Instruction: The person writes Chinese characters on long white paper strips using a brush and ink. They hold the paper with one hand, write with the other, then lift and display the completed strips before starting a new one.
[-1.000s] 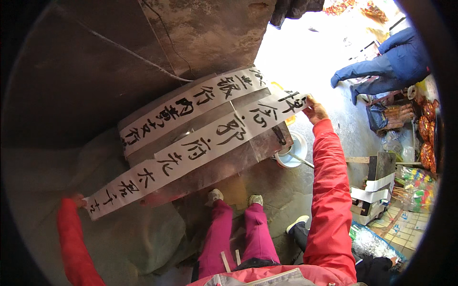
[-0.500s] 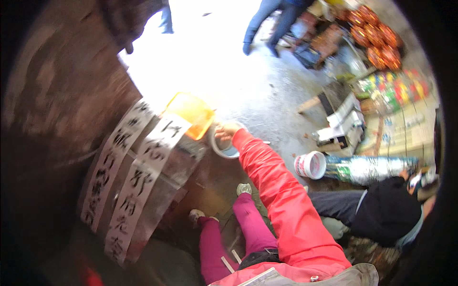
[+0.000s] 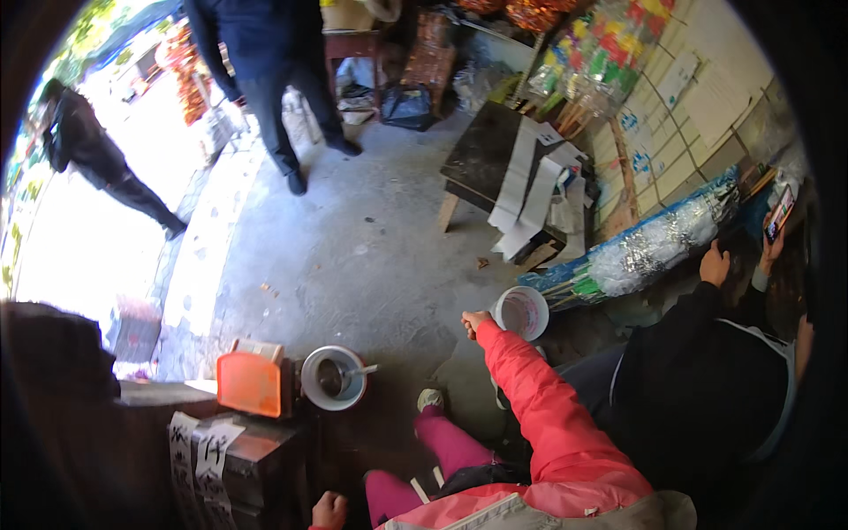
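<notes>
My right hand [image 3: 477,323], at the end of a red sleeve, is closed beside the rim of a white bucket [image 3: 521,313]. Whatever its curled fingers hold, if anything, is hidden. My left hand [image 3: 329,511] is curled closed at the lower edge, near a dark cabinet [image 3: 269,442] with strips of handwritten white paper; its inside is hidden too. Between the hands and farther off stands another white bucket [image 3: 312,371], with dark contents and a light-handled tool [image 3: 360,371] over its rim. An orange plastic panel [image 3: 249,384] stands upright on the cabinet, next to that bucket.
At the right sits a person in black [image 3: 698,389], holding a phone [image 3: 780,215]. A plastic-wrapped bundle of sticks [image 3: 654,243] lies beyond. Paper strips drape over a low dark table [image 3: 486,155]. People stand at the back [image 3: 265,53] and outside [image 3: 97,146].
My right hand has moved from over the bucket by the orange panel to beside the bucket on the right. My left hand has come into view. The view has swung round.
</notes>
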`<state>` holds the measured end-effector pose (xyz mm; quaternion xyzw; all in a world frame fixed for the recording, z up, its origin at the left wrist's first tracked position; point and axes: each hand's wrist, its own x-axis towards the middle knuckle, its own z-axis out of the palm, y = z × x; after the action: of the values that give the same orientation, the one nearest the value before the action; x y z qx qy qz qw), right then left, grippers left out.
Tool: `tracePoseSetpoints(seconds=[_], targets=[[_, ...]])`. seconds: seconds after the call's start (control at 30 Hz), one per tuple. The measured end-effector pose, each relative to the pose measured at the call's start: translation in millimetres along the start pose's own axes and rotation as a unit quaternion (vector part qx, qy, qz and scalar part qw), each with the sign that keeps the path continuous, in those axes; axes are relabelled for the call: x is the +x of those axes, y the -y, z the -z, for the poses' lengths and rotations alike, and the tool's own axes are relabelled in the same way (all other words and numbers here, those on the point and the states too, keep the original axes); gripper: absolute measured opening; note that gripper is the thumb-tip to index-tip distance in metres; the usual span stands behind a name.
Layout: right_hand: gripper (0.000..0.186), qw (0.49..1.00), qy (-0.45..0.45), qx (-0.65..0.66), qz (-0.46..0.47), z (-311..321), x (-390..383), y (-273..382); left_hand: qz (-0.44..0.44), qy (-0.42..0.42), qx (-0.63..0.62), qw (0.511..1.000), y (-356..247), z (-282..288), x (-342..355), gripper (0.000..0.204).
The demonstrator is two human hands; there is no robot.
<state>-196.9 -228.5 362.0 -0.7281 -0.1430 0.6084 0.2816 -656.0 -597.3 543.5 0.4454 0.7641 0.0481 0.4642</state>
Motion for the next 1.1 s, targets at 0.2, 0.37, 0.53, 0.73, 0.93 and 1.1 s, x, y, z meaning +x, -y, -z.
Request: tracePoseSetpoints(seconds=[0.2, 0.37, 0.53, 0.73, 0.93, 1.1], targets=[[0.014, 0.991, 0.013, 0.075, 0.109, 92, 54, 45, -0.177, 0.044, 0.005, 0.983, -170, -20, 151, 0.013], [0.005, 0.978, -0.124, 0.141, 0.092, 141, 128, 110, -0.214, 0.070, 0.036, 0.974, -297, -30, 279, 0.014], [0.013, 0.954, -0.178, 0.235, 0.061, 171, 279, 149, -0.246, 0.126, 0.117, 0.954, -434, -48, 418, 0.016], [0.030, 0.914, -0.190, 0.358, 0.037, 140, 364, 168, -0.380, 0.196, 0.148, 0.892, -595, -111, 569, 0.022], [0.019, 0.956, -0.151, 0.228, 0.106, 109, 302, 121, -0.537, 0.158, 0.242, 0.792, -755, -237, 656, 0.038], [0.021, 0.960, -0.127, 0.245, -0.047, 98, 257, 38, -0.572, 0.095, 0.285, 0.763, -829, -310, 695, 0.046]])
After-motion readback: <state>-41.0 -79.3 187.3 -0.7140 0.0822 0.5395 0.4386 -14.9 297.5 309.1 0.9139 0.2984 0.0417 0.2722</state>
